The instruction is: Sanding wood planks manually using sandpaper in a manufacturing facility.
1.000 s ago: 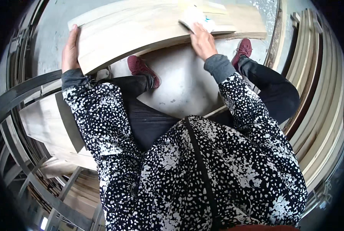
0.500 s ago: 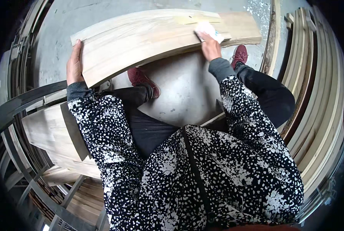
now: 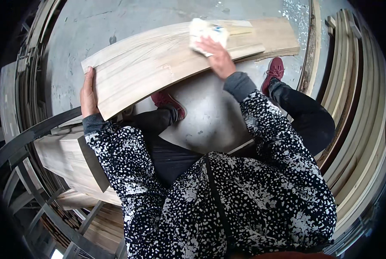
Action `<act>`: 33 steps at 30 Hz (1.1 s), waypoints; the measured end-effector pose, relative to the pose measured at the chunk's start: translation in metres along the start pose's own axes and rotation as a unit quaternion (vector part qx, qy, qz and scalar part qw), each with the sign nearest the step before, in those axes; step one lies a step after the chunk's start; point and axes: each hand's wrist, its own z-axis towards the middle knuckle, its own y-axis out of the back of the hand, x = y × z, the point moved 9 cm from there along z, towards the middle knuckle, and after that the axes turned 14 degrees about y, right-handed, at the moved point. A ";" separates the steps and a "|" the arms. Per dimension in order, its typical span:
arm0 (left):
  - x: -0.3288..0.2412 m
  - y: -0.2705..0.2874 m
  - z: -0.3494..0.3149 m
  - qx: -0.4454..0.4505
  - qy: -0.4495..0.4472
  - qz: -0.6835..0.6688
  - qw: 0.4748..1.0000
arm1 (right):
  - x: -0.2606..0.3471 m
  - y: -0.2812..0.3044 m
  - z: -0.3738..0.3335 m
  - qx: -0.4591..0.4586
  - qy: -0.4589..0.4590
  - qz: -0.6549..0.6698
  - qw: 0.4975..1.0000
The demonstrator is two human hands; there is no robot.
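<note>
A wide, pale wooden board (image 3: 145, 64) stretches in front of me, tilted, with its left end raised off the floor. At that left end my left hand (image 3: 88, 93) grips the edge, thumb on the upper face and fingers mostly hidden behind. Toward the board's right part my right hand (image 3: 216, 56) presses a crumpled white cloth (image 3: 203, 32) with blue marks onto the surface. Its fingers lie over the cloth, slightly blurred. A yellowish patch shows on the wood just right of the cloth. The board's right end overlaps another pale board (image 3: 279, 36) underneath.
Long timber strips (image 3: 361, 108) are stacked along the right side. On my left stand a dark metal frame (image 3: 37, 129) and more pale boards (image 3: 67, 159). My red shoes (image 3: 275, 71) rest on the grey concrete floor (image 3: 201, 116), either side of the gap below the board.
My right hand has slid the cloth leftward along the board. The board and my left hand appear slightly lower in the picture, as does much of the scene. My left hand keeps its grip.
</note>
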 end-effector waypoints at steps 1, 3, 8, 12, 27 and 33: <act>-0.001 -0.005 0.002 0.001 -0.003 0.000 1.000 | -0.046 0.018 -0.020 -0.011 -0.031 -0.032 0.999; -0.002 -0.007 0.002 -0.004 -0.007 -0.001 1.000 | -0.125 0.054 -0.066 -0.028 -0.173 -0.086 0.981; 0.003 -0.010 0.008 -0.003 0.000 -0.002 1.000 | -0.122 0.038 -0.069 -0.030 -0.234 -0.118 0.965; -0.006 0.008 0.004 -0.033 -0.037 -0.017 0.999 | 0.045 -0.029 0.036 0.035 -0.001 0.035 0.999; -0.010 0.011 -0.001 -0.139 -0.071 0.041 0.987 | -0.217 0.064 -0.049 -0.016 -0.261 -0.148 0.954; 0.014 0.041 0.017 0.309 0.175 -0.521 0.776 | -0.049 0.011 0.026 0.043 0.038 -0.019 0.998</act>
